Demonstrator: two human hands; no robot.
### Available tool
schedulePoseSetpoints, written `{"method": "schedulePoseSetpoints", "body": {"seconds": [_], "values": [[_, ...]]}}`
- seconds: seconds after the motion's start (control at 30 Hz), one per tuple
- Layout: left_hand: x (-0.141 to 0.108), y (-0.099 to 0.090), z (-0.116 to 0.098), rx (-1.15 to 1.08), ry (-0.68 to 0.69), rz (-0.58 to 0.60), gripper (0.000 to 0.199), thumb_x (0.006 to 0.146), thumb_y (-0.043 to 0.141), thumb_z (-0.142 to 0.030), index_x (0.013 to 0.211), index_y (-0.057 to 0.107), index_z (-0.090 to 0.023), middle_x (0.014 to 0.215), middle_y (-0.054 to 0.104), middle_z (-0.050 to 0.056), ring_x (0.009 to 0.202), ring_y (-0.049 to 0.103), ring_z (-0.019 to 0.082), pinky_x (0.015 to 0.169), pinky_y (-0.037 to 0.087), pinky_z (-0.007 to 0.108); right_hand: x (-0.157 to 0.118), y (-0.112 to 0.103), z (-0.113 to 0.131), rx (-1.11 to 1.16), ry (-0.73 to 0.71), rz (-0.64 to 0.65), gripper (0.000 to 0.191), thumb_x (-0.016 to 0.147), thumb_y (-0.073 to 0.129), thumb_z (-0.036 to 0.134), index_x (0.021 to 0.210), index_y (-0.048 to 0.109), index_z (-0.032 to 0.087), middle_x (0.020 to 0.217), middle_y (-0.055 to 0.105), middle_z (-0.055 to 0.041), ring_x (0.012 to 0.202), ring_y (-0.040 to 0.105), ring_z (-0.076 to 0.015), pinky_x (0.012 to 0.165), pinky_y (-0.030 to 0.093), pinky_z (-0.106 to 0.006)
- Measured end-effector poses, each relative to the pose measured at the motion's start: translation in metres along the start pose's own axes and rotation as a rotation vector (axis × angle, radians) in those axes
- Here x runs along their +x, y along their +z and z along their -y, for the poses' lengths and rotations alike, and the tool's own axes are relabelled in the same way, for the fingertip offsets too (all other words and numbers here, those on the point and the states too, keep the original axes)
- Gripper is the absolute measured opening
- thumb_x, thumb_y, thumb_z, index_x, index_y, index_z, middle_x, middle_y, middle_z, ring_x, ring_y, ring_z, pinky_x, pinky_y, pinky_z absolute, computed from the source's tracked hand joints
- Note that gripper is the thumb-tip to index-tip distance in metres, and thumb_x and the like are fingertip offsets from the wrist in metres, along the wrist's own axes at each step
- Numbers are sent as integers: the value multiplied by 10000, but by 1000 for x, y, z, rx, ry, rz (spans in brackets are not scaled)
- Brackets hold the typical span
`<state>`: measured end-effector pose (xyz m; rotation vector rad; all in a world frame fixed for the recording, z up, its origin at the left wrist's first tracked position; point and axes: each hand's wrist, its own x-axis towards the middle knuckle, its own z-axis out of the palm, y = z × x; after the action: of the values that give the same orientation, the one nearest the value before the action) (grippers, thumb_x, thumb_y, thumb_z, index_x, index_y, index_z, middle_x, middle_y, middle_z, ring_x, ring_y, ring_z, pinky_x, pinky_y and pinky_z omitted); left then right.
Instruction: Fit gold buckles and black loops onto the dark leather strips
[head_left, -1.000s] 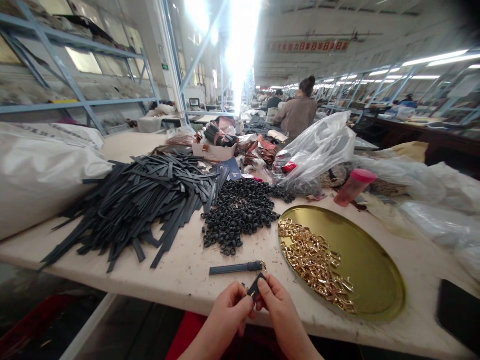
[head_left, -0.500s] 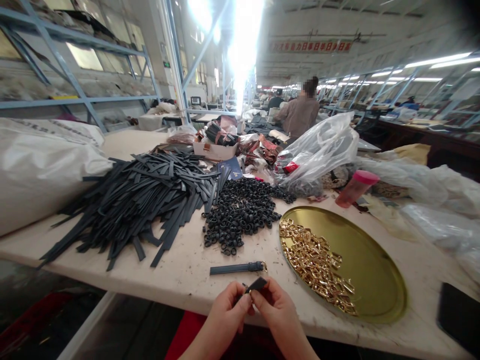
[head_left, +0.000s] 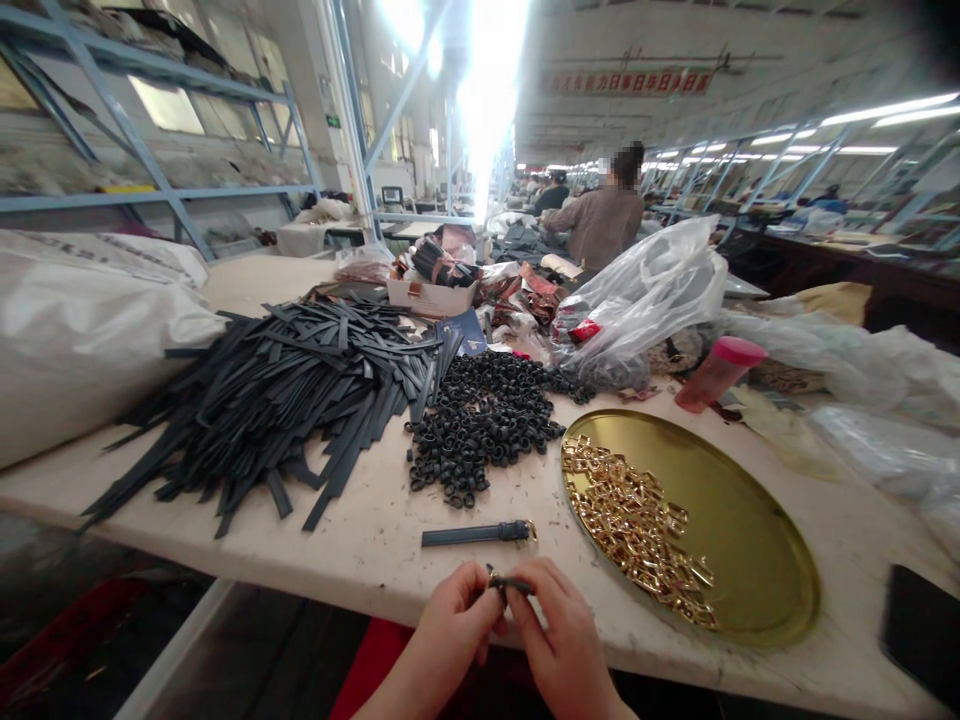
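At the table's front edge, my left hand (head_left: 459,612) and my right hand (head_left: 556,610) meet, both closed on a dark strap (head_left: 514,584). A bit of gold metal shows at the strap by my left fingertips; the fingers hide most of it. Just beyond lies a dark strap with a gold buckle (head_left: 480,533), flat on the table. Behind that is a heap of small black loops (head_left: 480,420). Many loose dark strips (head_left: 300,390) are piled to the left. On the right, gold buckles (head_left: 637,520) cover the left part of a round golden tray (head_left: 750,530).
A white sack (head_left: 82,340) bulges at the left. A clear plastic bag (head_left: 645,290), a pink-lidded container (head_left: 720,373) and a small box (head_left: 431,297) stand at the back. A black flat object (head_left: 919,635) lies at the right edge. A person (head_left: 604,220) is farther off.
My right hand has turned the strap, so its broad face, visible before, now shows as a thin edge. My left hand stays nearly in place. The view has shifted slightly.
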<state>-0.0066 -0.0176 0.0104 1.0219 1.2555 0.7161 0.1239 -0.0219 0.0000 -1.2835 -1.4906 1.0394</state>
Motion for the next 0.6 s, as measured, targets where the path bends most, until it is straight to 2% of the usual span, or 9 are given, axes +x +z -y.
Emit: {"method": "schedulePoseSetpoints", "body": {"seconds": [0.07, 0.17, 0.27, 0.33, 0.43, 0.5, 0.6], "values": [[-5, 1, -2, 112, 35, -32, 212, 721, 467, -370, 622, 404, -194, 506, 432, -75, 387, 346, 58, 395, 243, 187, -1, -3, -4, -11, 20, 23, 118, 753, 551, 304, 718, 573, 194, 688, 567, -8, 673, 497, -163, 638, 374, -272], [-14, 1, -9, 275, 86, -31, 180, 726, 488, -316, 619, 413, -192, 520, 444, -64, 485, 391, 86, 472, 283, 195, 2, -7, -5, 200, 244, 105, 184, 706, 592, 337, 642, 505, 189, 567, 480, 45, 559, 437, -126, 546, 344, -238], [-18, -2, -14, 337, 101, 17, 213, 724, 507, -349, 618, 411, -190, 542, 473, -48, 539, 418, 105, 516, 302, 204, 5, -8, -3, 389, 337, 164, 246, 666, 616, 371, 606, 464, 188, 542, 425, 68, 533, 399, -105, 532, 323, -223], [-13, -5, -13, 327, 84, 56, 264, 717, 517, -402, 608, 395, -195, 519, 459, -50, 519, 416, 107, 506, 299, 207, 6, -6, -4, 381, 308, 125, 255, 650, 627, 378, 604, 464, 187, 538, 404, 73, 525, 376, -98, 522, 307, -217], [3, -9, -4, 268, 66, 78, 336, 697, 535, -472, 593, 356, -208, 478, 429, -62, 469, 399, 101, 475, 281, 206, 9, -3, -12, 255, 197, 72, 241, 657, 618, 394, 630, 503, 183, 544, 410, 65, 533, 370, -102, 528, 302, -220], [13, -10, 2, 203, 84, 71, 347, 676, 557, -483, 607, 349, -215, 479, 433, -69, 459, 396, 98, 472, 278, 204, 12, -3, -17, 186, 143, 111, 261, 693, 583, 435, 656, 527, 182, 561, 431, 52, 550, 389, -110, 545, 314, -225], [26, -11, 3, 174, 133, 87, 294, 651, 601, -435, 756, 443, -211, 532, 486, -67, 502, 432, 110, 509, 307, 205, 20, -10, -21, 181, 140, 272, 380, 754, 467, 543, 666, 535, 179, 569, 454, 35, 543, 417, -112, 530, 326, -224]]}}
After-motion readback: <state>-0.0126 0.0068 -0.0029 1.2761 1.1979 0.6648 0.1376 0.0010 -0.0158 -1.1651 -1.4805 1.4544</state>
